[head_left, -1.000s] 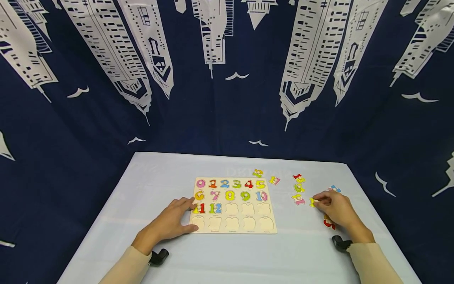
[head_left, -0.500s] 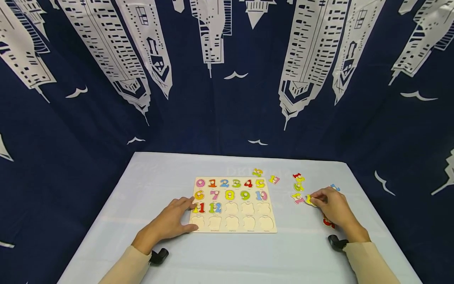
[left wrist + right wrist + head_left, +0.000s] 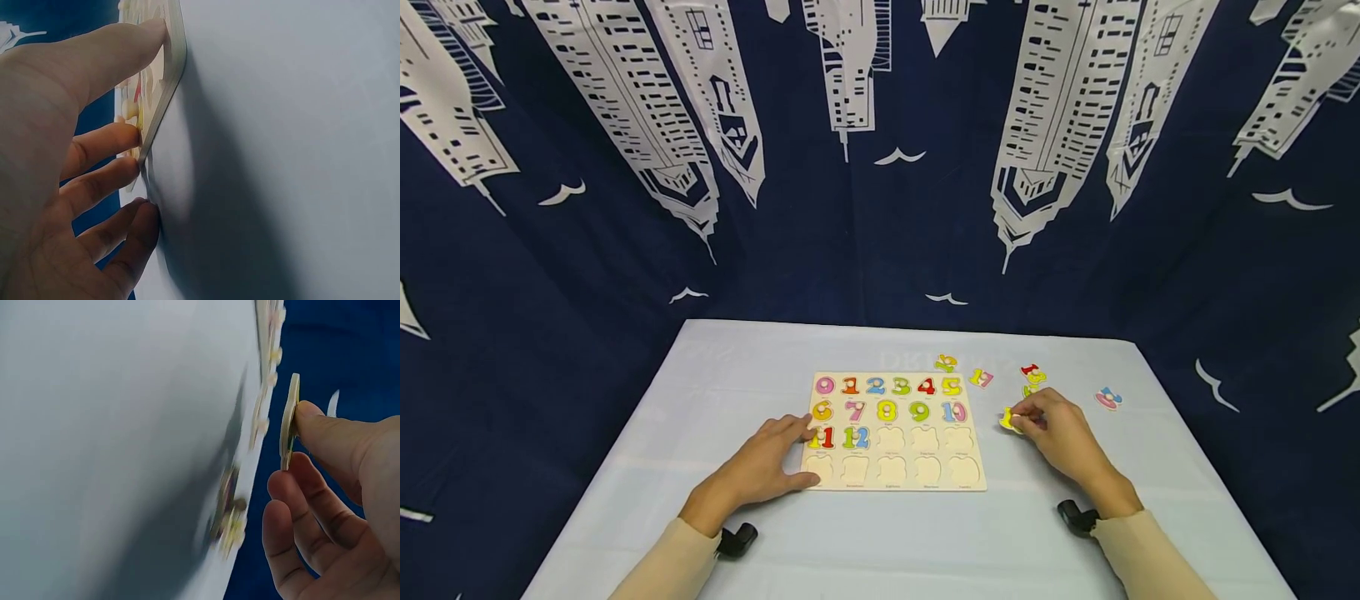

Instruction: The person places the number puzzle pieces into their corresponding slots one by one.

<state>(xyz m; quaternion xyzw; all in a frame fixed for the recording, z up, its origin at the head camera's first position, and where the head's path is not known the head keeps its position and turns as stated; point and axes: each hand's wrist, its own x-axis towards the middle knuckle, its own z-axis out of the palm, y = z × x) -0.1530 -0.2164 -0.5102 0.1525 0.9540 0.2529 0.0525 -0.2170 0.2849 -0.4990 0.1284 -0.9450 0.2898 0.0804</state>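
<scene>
- The person's left hand point(image 3: 762, 462) rests at the left edge of the board, fingers spread apart from the thumb, whose tip lies on the board's face near the lower left corner. Since this is a light touch, not a full grip, a sideways push could probably make the board slide.
- The pale wooden board with number-shaped recesses point(image 3: 908, 475) lies flat on the white table point(image 3: 865, 550). Pieces 0 to 12 sit in it; eight recesses are bare. The yellow-and-red wooden 11 piece point(image 3: 826, 438) is right beside the left fingertips, so a careless shift could nudge it loose.
- Just beyond the board's upper right edge lie a yellow-and-green piece point(image 3: 946, 363) and a yellow-and-pink piece point(image 3: 981, 378); a low sweep of the arm could scatter them.
- The thin wooden piece with a yellow 1 point(image 3: 1009, 421) is off the table, right of the board. Its second digit is covered, so a mix-up with a similar piece seems possible.
- The right hand point(image 3: 1063, 432) clamps that piece between thumb and fingertips; a slack pinch could let it twist or drop.
- Farther right lies a pink-and-blue piece point(image 3: 1108, 398), well apart.
</scene>
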